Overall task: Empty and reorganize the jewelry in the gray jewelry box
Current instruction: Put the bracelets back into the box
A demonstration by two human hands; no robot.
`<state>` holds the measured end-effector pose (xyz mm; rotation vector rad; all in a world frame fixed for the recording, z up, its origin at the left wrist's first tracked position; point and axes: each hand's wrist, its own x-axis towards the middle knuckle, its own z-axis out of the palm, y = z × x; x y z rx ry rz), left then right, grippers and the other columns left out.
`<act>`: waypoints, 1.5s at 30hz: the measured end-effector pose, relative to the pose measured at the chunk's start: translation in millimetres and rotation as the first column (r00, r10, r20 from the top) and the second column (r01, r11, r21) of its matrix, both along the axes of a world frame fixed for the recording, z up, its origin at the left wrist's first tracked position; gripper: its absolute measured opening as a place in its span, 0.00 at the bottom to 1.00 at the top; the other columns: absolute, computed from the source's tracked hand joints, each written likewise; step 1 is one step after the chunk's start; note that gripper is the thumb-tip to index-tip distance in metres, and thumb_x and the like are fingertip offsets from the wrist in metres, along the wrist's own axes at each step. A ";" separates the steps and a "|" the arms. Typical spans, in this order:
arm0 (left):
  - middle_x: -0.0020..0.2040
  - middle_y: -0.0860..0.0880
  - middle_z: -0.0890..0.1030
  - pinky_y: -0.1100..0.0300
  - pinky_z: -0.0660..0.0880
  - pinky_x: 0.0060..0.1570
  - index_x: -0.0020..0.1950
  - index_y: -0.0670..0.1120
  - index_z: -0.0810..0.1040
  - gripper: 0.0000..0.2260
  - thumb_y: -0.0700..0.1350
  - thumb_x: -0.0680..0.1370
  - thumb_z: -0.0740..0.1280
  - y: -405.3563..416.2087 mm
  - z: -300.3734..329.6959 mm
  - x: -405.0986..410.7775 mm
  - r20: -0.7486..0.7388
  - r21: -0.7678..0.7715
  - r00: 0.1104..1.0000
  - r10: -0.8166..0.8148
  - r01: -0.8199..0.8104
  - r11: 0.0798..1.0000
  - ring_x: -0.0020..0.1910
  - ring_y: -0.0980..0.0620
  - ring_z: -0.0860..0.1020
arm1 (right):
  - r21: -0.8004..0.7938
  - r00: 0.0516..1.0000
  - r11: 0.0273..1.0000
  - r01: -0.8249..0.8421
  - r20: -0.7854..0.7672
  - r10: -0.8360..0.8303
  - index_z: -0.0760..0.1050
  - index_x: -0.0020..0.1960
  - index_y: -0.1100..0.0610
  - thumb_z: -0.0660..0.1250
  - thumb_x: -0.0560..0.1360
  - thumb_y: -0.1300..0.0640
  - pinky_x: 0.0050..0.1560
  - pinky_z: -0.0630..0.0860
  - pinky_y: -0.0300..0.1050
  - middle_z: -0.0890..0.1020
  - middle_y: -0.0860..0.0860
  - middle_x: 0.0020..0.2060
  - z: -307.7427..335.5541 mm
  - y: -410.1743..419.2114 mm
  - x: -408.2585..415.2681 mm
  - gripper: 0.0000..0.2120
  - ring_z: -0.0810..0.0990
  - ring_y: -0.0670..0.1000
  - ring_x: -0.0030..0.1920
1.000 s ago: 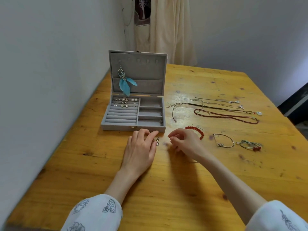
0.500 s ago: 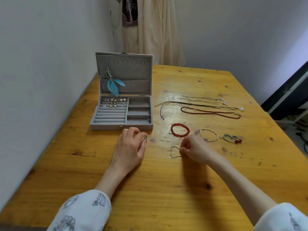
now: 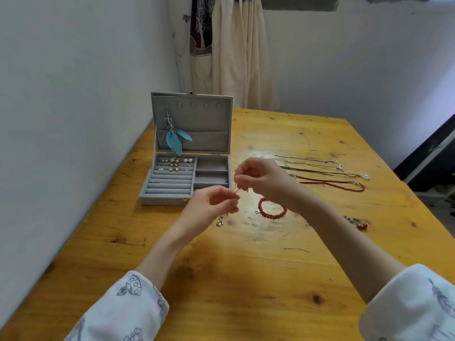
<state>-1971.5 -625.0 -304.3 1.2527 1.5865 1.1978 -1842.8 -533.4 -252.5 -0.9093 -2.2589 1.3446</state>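
Observation:
The gray jewelry box (image 3: 162, 199) stands open at the table's left, lid upright. A blue feather earring (image 3: 175, 139) hangs inside the lid, and small earrings (image 3: 174, 164) fill the top ring rows. Both my hands are raised in front of the box. My left hand (image 3: 211, 205) and my right hand (image 3: 258, 177) pinch the two ends of a thin gold chain bracelet (image 3: 236, 191); a small charm (image 3: 219, 222) dangles below my left hand. A red bead bracelet (image 3: 272, 209) lies on the table under my right wrist.
Several cord necklaces (image 3: 330, 174) lie stretched out to the right of the box. Another small bracelet with red beads (image 3: 358, 222) lies further right. A white wall runs along the table's left edge, and a curtain hangs behind.
Both hands have lifted off the table, holding the thin chain bracelet stretched between them. The view has tilted up and shifted.

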 end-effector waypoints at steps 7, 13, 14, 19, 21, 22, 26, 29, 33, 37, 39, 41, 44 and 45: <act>0.42 0.48 0.85 0.62 0.75 0.43 0.49 0.45 0.82 0.07 0.43 0.75 0.66 23.9 9.7 -57.5 0.068 -0.055 0.991 0.119 -0.115 0.992 0.41 0.56 0.81 | -0.295 0.999 0.956 -0.005 -0.038 -0.007 0.75 0.48 0.58 0.64 0.75 0.65 0.41 0.70 0.41 0.77 0.53 0.40 -8.9 44.5 -27.4 0.04 0.75 0.48 0.40; 0.40 0.48 0.82 0.65 0.72 0.39 0.45 0.44 0.81 0.05 0.43 0.76 0.66 81.3 10.3 -96.8 -0.288 -0.014 0.918 0.273 -0.289 0.957 0.38 0.57 0.77 | -0.188 0.993 0.976 0.111 0.065 -0.101 0.77 0.48 0.58 0.63 0.75 0.64 0.36 0.69 0.37 0.77 0.52 0.38 -32.2 87.2 -65.7 0.05 0.73 0.46 0.37; 0.40 0.49 0.82 0.66 0.72 0.40 0.46 0.44 0.82 0.06 0.44 0.76 0.66 90.6 9.2 -99.6 -0.393 0.008 0.879 0.271 -0.292 0.956 0.38 0.59 0.76 | -0.154 0.990 0.980 0.127 0.082 -0.115 0.77 0.48 0.58 0.64 0.75 0.64 0.35 0.68 0.37 0.77 0.52 0.38 -35.5 93.4 -71.6 0.05 0.73 0.45 0.36; 0.44 0.49 0.83 0.66 0.69 0.46 0.50 0.45 0.82 0.07 0.44 0.75 0.67 125.4 -3.2 -101.8 -0.584 0.023 0.785 0.206 -0.238 0.971 0.44 0.56 0.77 | 0.013 0.982 0.994 0.105 0.156 -0.106 0.77 0.50 0.57 0.64 0.75 0.62 0.38 0.73 0.38 0.76 0.48 0.36 -46.9 116.6 -95.5 0.06 0.75 0.47 0.38; 0.50 0.51 0.81 0.66 0.68 0.52 0.57 0.46 0.79 0.11 0.43 0.75 0.67 130.6 -8.3 -101.6 -0.555 -0.009 0.820 0.140 -0.174 0.985 0.49 0.57 0.76 | 0.031 0.988 0.997 0.072 0.133 -0.075 0.76 0.49 0.55 0.64 0.74 0.63 0.40 0.72 0.36 0.77 0.47 0.36 -43.7 120.3 -100.3 0.06 0.76 0.47 0.40; 0.53 0.52 0.81 0.65 0.69 0.55 0.60 0.47 0.77 0.13 0.43 0.75 0.67 131.6 -9.8 -101.8 -0.519 -0.028 0.849 0.097 -0.131 0.991 0.52 0.57 0.76 | 0.019 0.992 0.998 0.054 0.109 -0.056 0.76 0.49 0.56 0.64 0.74 0.64 0.36 0.71 0.33 0.77 0.47 0.37 -40.2 121.0 -101.4 0.07 0.75 0.45 0.38; 0.51 0.51 0.82 0.60 0.73 0.56 0.56 0.49 0.79 0.10 0.46 0.76 0.67 130.7 -11.9 -103.7 -0.399 -0.031 0.917 0.015 -0.030 0.999 0.52 0.56 0.78 | 0.011 1.000 1.000 0.009 0.028 -0.009 0.76 0.52 0.59 0.65 0.73 0.66 0.26 0.66 0.25 0.76 0.49 0.36 -25.7 120.9 -103.0 0.09 0.73 0.43 0.34; 0.45 0.48 0.82 0.58 0.74 0.51 0.49 0.48 0.81 0.06 0.47 0.75 0.67 127.5 -9.3 -104.4 -0.367 0.000 0.928 0.069 -0.074 0.997 0.48 0.50 0.79 | 0.007 1.000 1.000 -0.013 -0.004 0.013 0.76 0.51 0.57 0.65 0.73 0.66 0.28 0.67 0.25 0.76 0.49 0.37 -17.6 118.7 -103.6 0.09 0.73 0.43 0.35; 0.49 0.45 0.83 0.64 0.75 0.53 0.52 0.40 0.76 0.07 0.41 0.75 0.67 121.6 -3.0 -101.7 -0.070 0.050 0.992 0.101 -0.098 0.994 0.51 0.52 0.81 | -0.063 0.999 0.998 -0.008 -0.054 0.005 0.76 0.50 0.58 0.65 0.72 0.68 0.27 0.67 0.26 0.77 0.49 0.36 -13.3 115.9 -103.4 0.09 0.75 0.39 0.30; 0.48 0.49 0.84 0.72 0.75 0.48 0.57 0.45 0.71 0.11 0.41 0.75 0.66 118.7 2.5 -101.5 0.104 0.055 0.992 0.065 -0.071 0.996 0.48 0.59 0.81 | -0.079 0.997 0.997 -0.018 -0.075 0.012 0.76 0.49 0.59 0.64 0.72 0.69 0.25 0.67 0.26 0.78 0.51 0.34 -12.7 112.8 -105.1 0.09 0.75 0.37 0.26; 0.46 0.50 0.84 0.73 0.74 0.42 0.57 0.48 0.72 0.13 0.42 0.74 0.68 118.5 3.9 -103.1 0.089 0.056 0.992 0.087 -0.092 0.994 0.46 0.60 0.81 | -0.072 0.997 0.997 -0.010 -0.076 0.004 0.76 0.49 0.59 0.64 0.73 0.69 0.25 0.67 0.26 0.77 0.50 0.33 -12.4 112.9 -104.8 0.08 0.75 0.38 0.27; 0.44 0.50 0.83 0.70 0.74 0.44 0.55 0.49 0.74 0.12 0.40 0.73 0.69 119.1 2.5 -106.8 0.015 0.042 0.993 0.118 -0.118 0.992 0.44 0.58 0.80 | -0.045 0.999 0.999 0.012 -0.047 -0.014 0.77 0.49 0.58 0.64 0.73 0.67 0.26 0.67 0.26 0.76 0.49 0.34 -13.1 115.2 -103.8 0.07 0.74 0.41 0.31; 0.41 0.52 0.80 0.69 0.73 0.45 0.50 0.48 0.77 0.09 0.40 0.73 0.70 120.3 -3.3 -112.6 -0.246 0.014 0.961 0.131 -0.131 0.991 0.42 0.57 0.78 | -0.016 0.998 0.998 0.060 -0.003 -0.060 0.77 0.47 0.57 0.63 0.74 0.66 0.25 0.67 0.26 0.76 0.49 0.34 -18.1 121.1 -102.3 0.07 0.73 0.44 0.33; 0.40 0.53 0.80 0.69 0.72 0.43 0.49 0.49 0.77 0.07 0.40 0.73 0.70 120.7 -5.5 -114.4 -0.376 0.011 0.917 0.134 -0.140 0.990 0.41 0.58 0.77 | -0.016 0.997 0.997 0.075 0.011 -0.075 0.77 0.47 0.58 0.63 0.74 0.66 0.25 0.67 0.27 0.76 0.50 0.33 -21.8 122.4 -101.8 0.07 0.73 0.44 0.32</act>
